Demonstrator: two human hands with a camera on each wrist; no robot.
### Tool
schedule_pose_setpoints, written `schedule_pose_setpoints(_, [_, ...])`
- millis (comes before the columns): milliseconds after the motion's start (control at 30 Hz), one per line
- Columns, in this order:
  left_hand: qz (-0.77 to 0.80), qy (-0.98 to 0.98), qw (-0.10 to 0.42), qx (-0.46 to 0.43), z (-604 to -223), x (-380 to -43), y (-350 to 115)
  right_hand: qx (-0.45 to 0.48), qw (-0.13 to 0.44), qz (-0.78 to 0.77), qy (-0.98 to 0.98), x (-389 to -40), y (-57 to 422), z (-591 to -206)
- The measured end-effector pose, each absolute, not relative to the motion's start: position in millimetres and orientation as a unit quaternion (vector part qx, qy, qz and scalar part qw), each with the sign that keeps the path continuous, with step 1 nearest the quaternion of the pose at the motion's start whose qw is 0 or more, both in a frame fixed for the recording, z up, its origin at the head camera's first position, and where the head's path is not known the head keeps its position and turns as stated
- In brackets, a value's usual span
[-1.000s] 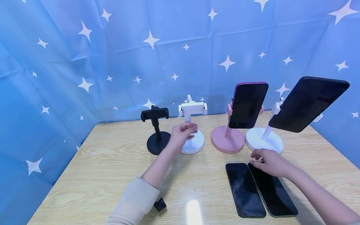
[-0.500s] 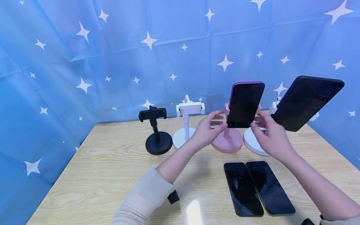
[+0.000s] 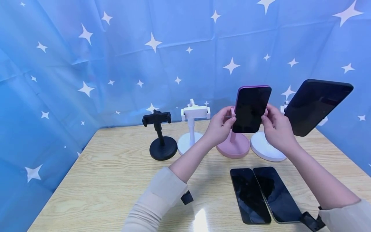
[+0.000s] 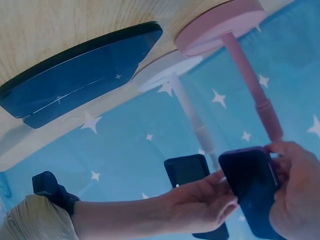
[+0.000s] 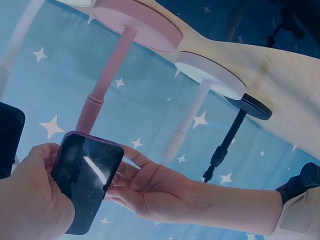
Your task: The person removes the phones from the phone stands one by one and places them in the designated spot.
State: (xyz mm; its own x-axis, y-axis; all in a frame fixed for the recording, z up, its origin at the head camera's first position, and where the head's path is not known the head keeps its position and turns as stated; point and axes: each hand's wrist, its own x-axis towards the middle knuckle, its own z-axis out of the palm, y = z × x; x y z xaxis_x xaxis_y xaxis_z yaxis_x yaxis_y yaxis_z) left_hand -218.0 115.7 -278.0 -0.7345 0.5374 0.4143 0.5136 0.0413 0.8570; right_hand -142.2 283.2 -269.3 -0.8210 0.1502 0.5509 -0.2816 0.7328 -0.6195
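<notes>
Change: a second ago the left hand (image 3: 218,127) was by the white stand (image 3: 195,112) and the right hand (image 3: 278,127) over the pale-rimmed phone (image 3: 277,193); they have since come to either side of the upright phone (image 3: 251,109).
Meaning: the work now seems centred on the pink stand (image 3: 234,148) and its clamp.
Left hand: grips phone and clamp at one edge, thumb forward, fingers curled behind.
Right hand: grips the opposite edge likewise; how firmly, I cannot tell.
Upright phone: in the pink stand's clamp, above its base, leaning slightly; glossy black glass, purple rim, rounded corners.
Pink stand: matte, plastic-looking; disc base, slim post, ribbed upper sleeve.
Black stand (image 3: 163,149): similar shape, dull finish.
Tablet (image 3: 317,108): broad dark slab, tilted on the far white stand (image 3: 265,148).
Dark-rimmed phone (image 3: 250,196): flat and shiny, just beside the pale-rimmed phone.
Counter (image 3: 116,180): pale wood grain, one bright glare.
Curtain (image 3: 116,71): creased blue cloth, four-pointed white stars.
</notes>
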Motion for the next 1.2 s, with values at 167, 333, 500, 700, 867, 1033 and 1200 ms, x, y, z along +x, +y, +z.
schedule_pose_setpoints(167, [0.598,0.701,-0.022,0.389,-282,-218,116,0.04,0.295,0.36,-0.884,-140,283,-269])
schedule_pose_setpoints(333, [0.595,0.691,-0.047,0.408,-284,-216,116,0.034,0.295,0.364,-0.883,-140,283,-270])
schedule_pose_setpoints(500, [0.595,0.694,-0.042,0.404,-283,-212,111,0.043,0.313,0.368,-0.875,-136,280,-268])
schedule_pose_setpoints(700, [0.602,0.687,-0.026,0.405,-275,-202,93,0.089,0.358,0.368,-0.854,-126,272,-264])
schedule_pose_setpoints(867, [0.603,0.679,-0.019,0.418,-269,-192,76,0.133,0.371,0.376,-0.839,-113,261,-259])
schedule_pose_setpoints(1033, [0.606,0.67,0.0,0.429,-266,-181,58,0.165,0.375,0.388,-0.826,-99,249,-257])
schedule_pose_setpoints(1200, [0.608,0.659,0.015,0.443,-265,-170,36,0.213,0.371,0.411,-0.805,-89,238,-260])
